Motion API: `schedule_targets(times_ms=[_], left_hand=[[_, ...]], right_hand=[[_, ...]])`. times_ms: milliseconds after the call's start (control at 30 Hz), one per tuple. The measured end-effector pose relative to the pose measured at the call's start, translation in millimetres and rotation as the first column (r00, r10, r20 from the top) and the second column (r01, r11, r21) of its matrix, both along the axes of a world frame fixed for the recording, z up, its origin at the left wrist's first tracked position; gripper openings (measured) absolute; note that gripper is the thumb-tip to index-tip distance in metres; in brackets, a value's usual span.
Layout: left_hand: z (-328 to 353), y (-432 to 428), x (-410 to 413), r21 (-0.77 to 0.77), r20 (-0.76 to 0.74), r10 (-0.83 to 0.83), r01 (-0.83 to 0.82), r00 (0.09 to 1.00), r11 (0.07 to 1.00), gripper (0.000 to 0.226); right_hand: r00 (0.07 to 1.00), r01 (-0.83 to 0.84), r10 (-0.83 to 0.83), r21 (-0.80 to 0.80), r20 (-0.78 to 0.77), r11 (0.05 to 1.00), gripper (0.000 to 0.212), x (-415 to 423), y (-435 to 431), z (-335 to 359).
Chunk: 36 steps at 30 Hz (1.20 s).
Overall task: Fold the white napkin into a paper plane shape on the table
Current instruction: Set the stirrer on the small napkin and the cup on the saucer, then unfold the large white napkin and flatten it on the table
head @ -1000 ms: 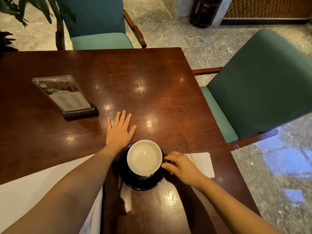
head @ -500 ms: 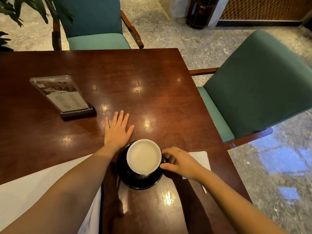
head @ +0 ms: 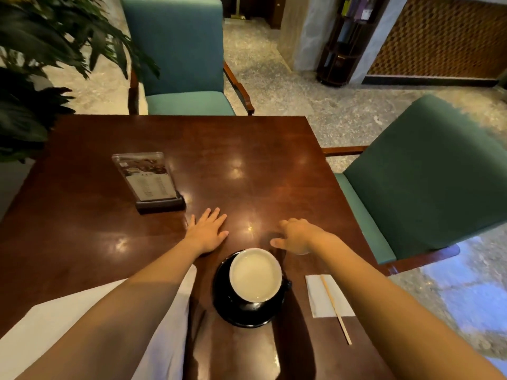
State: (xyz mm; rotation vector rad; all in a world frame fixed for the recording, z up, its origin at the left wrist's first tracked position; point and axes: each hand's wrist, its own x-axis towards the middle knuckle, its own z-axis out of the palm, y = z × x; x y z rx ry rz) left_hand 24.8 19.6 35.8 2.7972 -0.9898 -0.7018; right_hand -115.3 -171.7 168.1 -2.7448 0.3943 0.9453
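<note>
A small white napkin (head: pixel 326 297) lies flat near the table's right edge, with a thin wooden stir stick (head: pixel 336 309) across it. My right hand (head: pixel 297 235) hovers over the dark wooden table (head: pixel 247 149) beyond the cup, fingers spread and holding nothing, well apart from the napkin. My left hand (head: pixel 208 231) rests flat on the table, palm down, fingers apart. A larger white sheet (head: pixel 170 319) lies under my left forearm at the near left.
A cup of milky drink (head: pixel 255 274) stands on a black saucer (head: pixel 223 303) between my arms. A menu stand (head: pixel 148 182) sits at the left. Green chairs stand behind (head: pixel 181 50) and to the right (head: pixel 428 182). A plant (head: pixel 30 78) crowds the far left.
My right hand has let go of the cup's handle and moved forward past the cup. The view has tilted up, and the napkin with its stick is now uncovered.
</note>
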Motion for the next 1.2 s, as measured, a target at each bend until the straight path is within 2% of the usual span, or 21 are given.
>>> schedule_targets(times_ms=[133,300,567,700,900,967,1067,1200], left_hand=[[25,32,10,0.118,-0.121,-0.022,0.037,0.992,0.992,0.059],[58,100,18,0.163,-0.222,0.117,-0.081,0.968,0.983,0.055],[93,195,-10,0.123,-0.177,0.257,-0.238,0.95,0.963,0.037],[89,226,-48,0.197,-0.145,0.34,-0.309,0.929,0.93,0.043],[64,259,-127,0.171,-0.201,0.487,-0.459,0.85,0.872,0.052],[58,262,-150,0.169,-0.175,0.505,-0.479,0.845,0.861,0.057],[48,264,-177,0.121,-0.115,0.547,-0.535,0.829,0.836,0.049],[43,261,-193,0.011,-0.008,0.606,-0.606,0.796,0.796,0.044]], right_hand=[[0.999,-0.042,0.041,-0.011,-0.012,0.999,0.064,33,30,2],[0.992,-0.119,0.121,0.046,-0.033,0.992,0.069,62,82,-7],[0.935,-0.342,0.352,0.172,-0.031,0.924,0.067,76,180,-17],[0.879,-0.468,0.477,0.18,-0.008,0.865,0.063,69,217,-25],[0.814,-0.578,0.581,0.103,-0.007,0.81,0.06,35,245,-57],[0.829,-0.56,0.557,0.056,0.05,0.827,0.053,20,252,-69],[0.799,-0.539,0.519,-0.019,0.303,0.842,0.026,-4,257,-87],[0.8,-0.493,0.418,0.075,0.43,0.867,0.021,-13,259,-93]])
